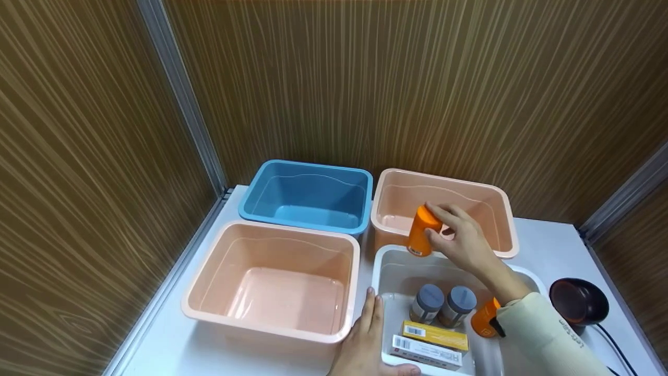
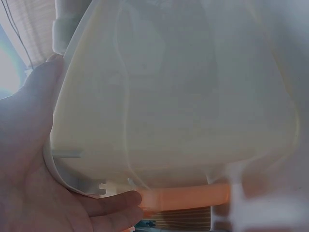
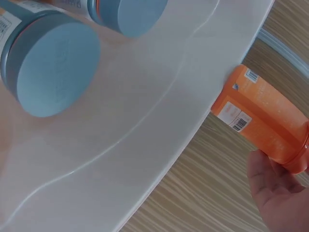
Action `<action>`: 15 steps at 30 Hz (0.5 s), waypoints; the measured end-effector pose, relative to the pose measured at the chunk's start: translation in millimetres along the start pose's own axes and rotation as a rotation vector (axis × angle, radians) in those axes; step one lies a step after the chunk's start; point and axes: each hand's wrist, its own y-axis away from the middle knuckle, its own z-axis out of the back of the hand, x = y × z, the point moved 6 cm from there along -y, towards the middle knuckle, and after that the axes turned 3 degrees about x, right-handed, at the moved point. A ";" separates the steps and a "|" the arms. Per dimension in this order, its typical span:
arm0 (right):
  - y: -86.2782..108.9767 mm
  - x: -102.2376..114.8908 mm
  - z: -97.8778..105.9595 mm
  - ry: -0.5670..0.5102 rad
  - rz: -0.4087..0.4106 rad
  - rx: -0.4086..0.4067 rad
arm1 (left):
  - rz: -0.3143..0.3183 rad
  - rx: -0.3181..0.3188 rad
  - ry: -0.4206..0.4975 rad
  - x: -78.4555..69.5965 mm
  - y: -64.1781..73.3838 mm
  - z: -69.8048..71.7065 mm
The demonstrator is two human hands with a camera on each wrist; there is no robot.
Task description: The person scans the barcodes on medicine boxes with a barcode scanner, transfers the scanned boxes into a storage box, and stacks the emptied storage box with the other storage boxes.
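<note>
My right hand (image 1: 464,243) grips an orange bottle (image 1: 424,230), thumb on one side and fingers on the other. The bottle tilts over the far rim of the white bin (image 1: 383,261), overlapping the back right pink bin in the head view. In the right wrist view, the orange bottle (image 3: 265,118) shows small barcode labels. My left hand (image 1: 365,334) rests against the white bin's near left corner, fingers straight along its outside. Inside that bin are two grey-lidded jars (image 1: 430,297), another orange bottle (image 1: 485,318), a yellow box (image 1: 434,336) and a white box (image 1: 426,352).
A blue bin (image 1: 308,227) stands at the back left, a pink bin (image 1: 443,177) at the back right. Another pink bin (image 1: 271,334) is at the front left. On the right sits a dark round object (image 1: 579,302) with a cable. Wood-grain walls enclose the table.
</note>
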 end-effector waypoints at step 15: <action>-1.7 -7.6 1.3 0.003 -0.005 0.000 | 0.049 0.040 0.006 1.5 -1.6 -0.7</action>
